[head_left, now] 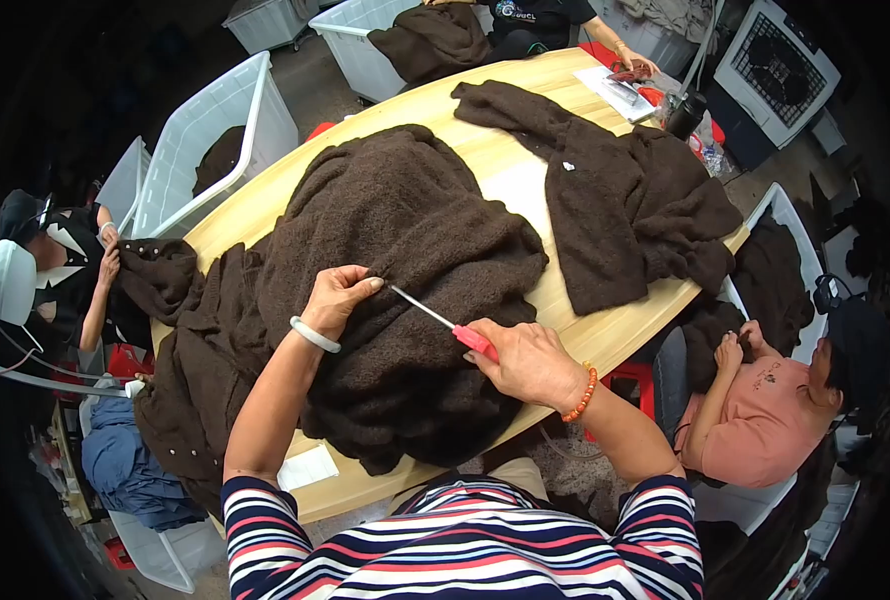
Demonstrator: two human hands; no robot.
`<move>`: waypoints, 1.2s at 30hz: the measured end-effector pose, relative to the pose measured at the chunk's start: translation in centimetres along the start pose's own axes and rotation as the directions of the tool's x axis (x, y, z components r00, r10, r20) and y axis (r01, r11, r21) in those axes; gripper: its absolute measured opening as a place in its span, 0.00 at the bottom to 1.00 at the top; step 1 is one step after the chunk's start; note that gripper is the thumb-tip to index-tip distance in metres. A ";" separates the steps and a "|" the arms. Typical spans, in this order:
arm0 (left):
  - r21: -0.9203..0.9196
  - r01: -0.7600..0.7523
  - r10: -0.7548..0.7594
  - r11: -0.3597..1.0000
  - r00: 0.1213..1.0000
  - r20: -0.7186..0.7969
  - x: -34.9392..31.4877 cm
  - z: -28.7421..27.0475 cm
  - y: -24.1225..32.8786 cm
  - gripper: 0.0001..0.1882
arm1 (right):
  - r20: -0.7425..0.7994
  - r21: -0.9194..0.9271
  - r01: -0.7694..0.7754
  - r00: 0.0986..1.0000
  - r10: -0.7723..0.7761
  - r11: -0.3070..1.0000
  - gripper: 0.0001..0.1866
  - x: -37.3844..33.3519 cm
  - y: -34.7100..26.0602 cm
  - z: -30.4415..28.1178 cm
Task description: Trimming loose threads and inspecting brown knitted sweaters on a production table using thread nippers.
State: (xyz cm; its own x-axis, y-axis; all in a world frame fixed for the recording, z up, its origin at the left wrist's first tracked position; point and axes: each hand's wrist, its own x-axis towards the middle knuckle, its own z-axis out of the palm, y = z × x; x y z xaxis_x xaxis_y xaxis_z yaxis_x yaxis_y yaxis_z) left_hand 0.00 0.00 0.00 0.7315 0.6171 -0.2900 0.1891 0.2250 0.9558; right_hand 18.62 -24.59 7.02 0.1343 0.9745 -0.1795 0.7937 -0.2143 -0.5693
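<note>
A large dark brown knitted garment (415, 210) lies heaped on the table in front of me. My right hand (530, 362) is closed around the pink handle of a thin metal-shafted needle tool (425, 306), which points up and to the left. Its tip meets the knit close to my left fingertips. Thumb and forefinger of my left hand (340, 298) are pinched together at a bit of the brown knit. The exact shape of the tool's tip is too small to make out.
Another brown sweater (615, 190) is spread at the right of the pale wooden table (520, 185). More brown knits (200, 370) lie at the left. Co-workers sit left, right and at the far edge. White plastic bins (255, 120) surround the table. A white paper (308, 467) lies near me.
</note>
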 end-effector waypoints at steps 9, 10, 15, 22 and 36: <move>-0.087 -0.019 0.018 0.996 1.000 -0.014 -0.2 0.2 -0.1 0.06 | -0.011 -0.022 0.013 1.000 -0.013 1.000 0.14 -0.3 0.3 0.3; -0.091 -0.025 0.023 0.996 1.000 -0.016 -0.2 -0.1 -0.1 0.07 | -0.011 -0.014 0.005 1.000 -0.005 1.000 0.14 -0.3 0.2 0.2; -0.111 -0.017 0.016 0.994 1.000 -0.012 -0.3 0.0 -0.1 0.07 | -0.008 0.006 -0.005 1.000 0.005 1.000 0.14 -0.3 0.2 0.2; -0.096 -0.049 0.043 0.994 0.997 -0.060 -0.5 1.2 0.3 0.05 | -0.020 0.019 0.022 1.000 -0.022 1.000 0.15 -0.4 0.0 0.4; 0.199 0.112 -0.110 0.974 0.994 -0.017 -3.2 -3.6 0.2 0.09 | -0.058 0.034 0.012 0.998 -0.010 0.999 0.16 -1.1 1.1 0.7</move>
State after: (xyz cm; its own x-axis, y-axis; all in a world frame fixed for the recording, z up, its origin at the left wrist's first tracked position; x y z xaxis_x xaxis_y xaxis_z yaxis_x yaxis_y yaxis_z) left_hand -4.68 0.74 0.97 0.6948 0.6014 -0.3945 0.3961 0.1379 0.9078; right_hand 18.92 -25.91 6.08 0.1607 0.9788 -0.1273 0.7748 -0.2050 -0.5981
